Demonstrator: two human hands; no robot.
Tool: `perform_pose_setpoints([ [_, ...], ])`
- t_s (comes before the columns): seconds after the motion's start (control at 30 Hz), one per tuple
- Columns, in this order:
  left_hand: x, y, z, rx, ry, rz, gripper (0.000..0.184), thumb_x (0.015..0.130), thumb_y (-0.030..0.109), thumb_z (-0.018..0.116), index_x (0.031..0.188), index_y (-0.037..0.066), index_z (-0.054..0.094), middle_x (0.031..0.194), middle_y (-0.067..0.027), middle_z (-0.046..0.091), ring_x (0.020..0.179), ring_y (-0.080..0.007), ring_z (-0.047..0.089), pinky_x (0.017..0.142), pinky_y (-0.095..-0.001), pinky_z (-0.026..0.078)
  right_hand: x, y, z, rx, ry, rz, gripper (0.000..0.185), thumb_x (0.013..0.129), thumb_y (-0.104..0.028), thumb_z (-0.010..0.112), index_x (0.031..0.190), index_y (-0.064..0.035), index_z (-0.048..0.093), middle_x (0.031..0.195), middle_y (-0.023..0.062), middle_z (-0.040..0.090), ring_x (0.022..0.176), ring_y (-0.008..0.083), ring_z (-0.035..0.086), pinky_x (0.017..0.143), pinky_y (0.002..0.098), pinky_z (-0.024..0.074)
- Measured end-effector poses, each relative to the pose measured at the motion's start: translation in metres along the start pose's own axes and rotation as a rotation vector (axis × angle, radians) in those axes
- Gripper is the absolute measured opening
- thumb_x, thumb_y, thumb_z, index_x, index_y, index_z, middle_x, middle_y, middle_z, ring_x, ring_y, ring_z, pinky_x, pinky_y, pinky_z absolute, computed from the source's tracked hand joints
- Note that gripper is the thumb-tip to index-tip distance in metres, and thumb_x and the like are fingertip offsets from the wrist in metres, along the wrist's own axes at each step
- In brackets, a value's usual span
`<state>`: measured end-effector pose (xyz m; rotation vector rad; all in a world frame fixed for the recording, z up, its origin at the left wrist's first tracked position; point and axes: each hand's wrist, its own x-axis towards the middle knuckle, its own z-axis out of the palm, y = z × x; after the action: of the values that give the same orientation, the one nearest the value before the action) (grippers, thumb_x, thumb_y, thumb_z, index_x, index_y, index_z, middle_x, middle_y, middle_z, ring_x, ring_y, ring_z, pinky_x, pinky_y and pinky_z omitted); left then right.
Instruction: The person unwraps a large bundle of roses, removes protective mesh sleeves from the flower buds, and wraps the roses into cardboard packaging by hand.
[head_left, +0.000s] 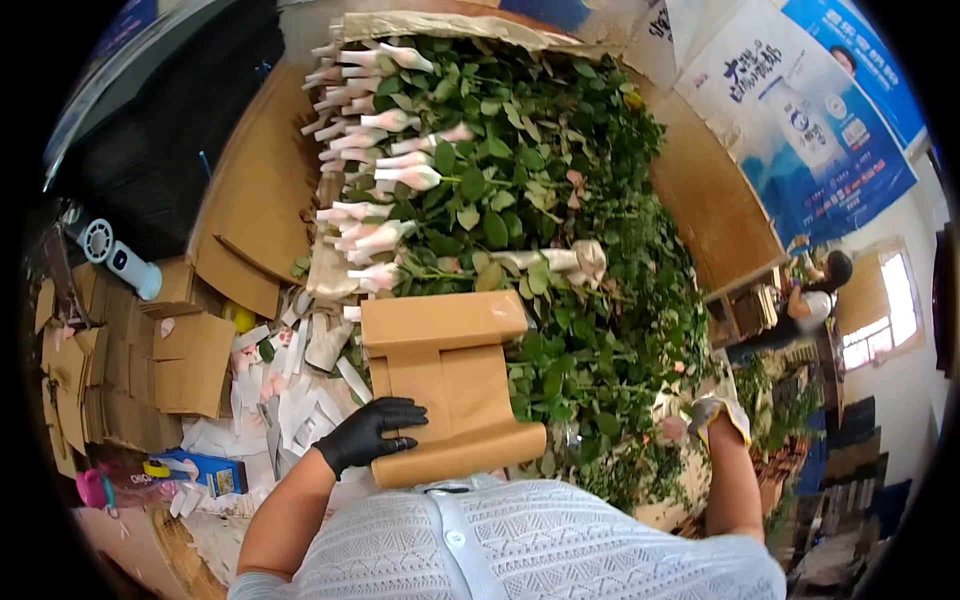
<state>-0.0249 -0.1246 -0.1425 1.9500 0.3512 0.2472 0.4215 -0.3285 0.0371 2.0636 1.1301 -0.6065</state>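
My left hand, in a black glove, rests at the left edge of a brown cardboard wrap that lies in front of my body, its near and far edges curled over. The fingers reach onto the cardboard, and whether they grip it is hard to see. My right hand, in a pale glove, is at the right beside the leafy stems; its fingers are bent and blurred. Beyond the cardboard lies a large pile of roses, with pink heads in white sleeves pointing left and green leaves to the right.
Cardboard walls flank the pile. White paper scraps, folded cardboard boxes, a blue box and a small white fan are on the left. Another person stands at the far right near a window.
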Motion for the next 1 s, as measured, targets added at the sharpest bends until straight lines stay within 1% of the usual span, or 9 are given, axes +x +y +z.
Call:
perform_pose_setpoints([
  [0.07,-0.001,0.003,0.000,-0.005,-0.018,-0.039,0.040,0.079,0.019,0.072,0.117,0.011,0.064,0.126,-0.0063,0.059,0.124,-0.0274,0.046,0.105,-0.0385,0.037,-0.026,-0.021,-0.026,0.069,0.146,0.195,0.032,0.088,-0.015,0.048,0.117,-0.0087,0.059,0.086,0.0133,0.066,0.072,0.0223,0.064,0.065,0.0388,0.0537],
  [0.27,0.000,0.005,-0.002,-0.004,-0.006,-0.009,0.042,0.079,0.018,0.072,0.119,0.012,0.063,0.127,-0.0061,0.058,0.124,-0.0276,0.046,0.105,-0.0388,0.036,0.043,-0.175,-0.131,0.249,1.113,-0.577,0.017,0.083,-0.015,0.052,0.095,-0.0036,0.059,0.084,0.0190,0.062,0.077,0.0354,0.061,0.069,0.0425,0.0508],
  [0.33,-0.002,0.002,0.001,0.035,0.010,0.022,0.042,0.079,0.018,0.072,0.120,0.012,0.062,0.128,-0.0055,0.057,0.124,-0.0275,0.045,0.104,-0.0392,0.036,0.159,-0.199,-0.108,0.310,0.994,-0.695,0.026,0.081,-0.014,0.054,0.105,-0.0070,0.059,0.087,0.0165,0.064,0.079,0.0331,0.062,0.075,0.0407,0.0505],
  [0.43,-0.003,-0.001,0.003,0.037,0.020,0.046,0.042,0.080,0.019,0.072,0.120,0.011,0.063,0.130,-0.0045,0.057,0.124,-0.0267,0.046,0.104,-0.0383,0.036,0.236,-0.215,-0.060,0.029,0.100,-0.561,0.038,0.085,-0.011,0.052,0.122,-0.0031,0.049,0.102,0.0151,0.063,0.096,0.0305,0.061,0.075,0.0378,0.0504],
  [0.5,-0.003,-0.003,0.002,0.034,0.015,0.036,0.041,0.080,0.020,0.071,0.120,0.012,0.063,0.129,-0.0047,0.057,0.124,-0.0268,0.046,0.104,-0.0372,0.037,0.249,-0.216,-0.037,0.496,0.145,-0.791,0.028,0.086,-0.016,0.052,0.110,-0.0029,0.058,0.108,0.0130,0.063,0.100,0.0289,0.061,0.080,0.0369,0.0503],
  [0.73,-0.001,0.001,-0.005,0.099,-0.036,0.029,0.041,0.079,0.020,0.073,0.118,0.011,0.064,0.126,-0.0075,0.059,0.122,-0.0285,0.048,0.103,-0.0391,0.039,0.121,-0.220,-0.143,0.005,0.551,-0.583,0.026,0.086,-0.021,0.053,0.104,-0.0074,0.067,0.109,0.0112,0.066,0.098,0.0322,0.064,0.081,0.0390,0.0520],
  [0.8,-0.001,0.006,-0.007,0.058,-0.053,-0.017,0.041,0.079,0.020,0.073,0.118,0.011,0.064,0.127,-0.0069,0.058,0.123,-0.0281,0.048,0.103,-0.0386,0.038,0.081,-0.205,-0.186,0.078,0.491,-0.442,0.018,0.079,-0.020,0.055,0.089,-0.0125,0.067,0.083,0.0095,0.067,0.079,0.0307,0.066,0.067,0.0394,0.0528],
  [0.87,0.000,0.007,-0.009,0.032,-0.058,-0.026,0.041,0.079,0.021,0.073,0.118,0.012,0.064,0.128,-0.0067,0.058,0.124,-0.0271,0.047,0.104,-0.0383,0.038,0.066,-0.193,-0.206,0.550,1.111,-0.600,0.014,0.077,-0.023,0.058,0.078,-0.0114,0.064,0.071,0.0122,0.063,0.068,0.0316,0.063,0.060,0.0397,0.0503],
  [1.0,0.002,0.003,-0.013,0.013,-0.064,-0.008,0.041,0.078,0.016,0.074,0.117,0.012,0.065,0.125,-0.0056,0.060,0.122,-0.0254,0.049,0.103,-0.0370,0.039,0.101,-0.237,-0.239,0.414,1.275,-0.657,0.043,0.068,-0.018,0.069,0.108,-0.0089,0.055,0.081,0.0129,0.063,0.077,0.0309,0.064,0.066,0.0423,0.0515],
])
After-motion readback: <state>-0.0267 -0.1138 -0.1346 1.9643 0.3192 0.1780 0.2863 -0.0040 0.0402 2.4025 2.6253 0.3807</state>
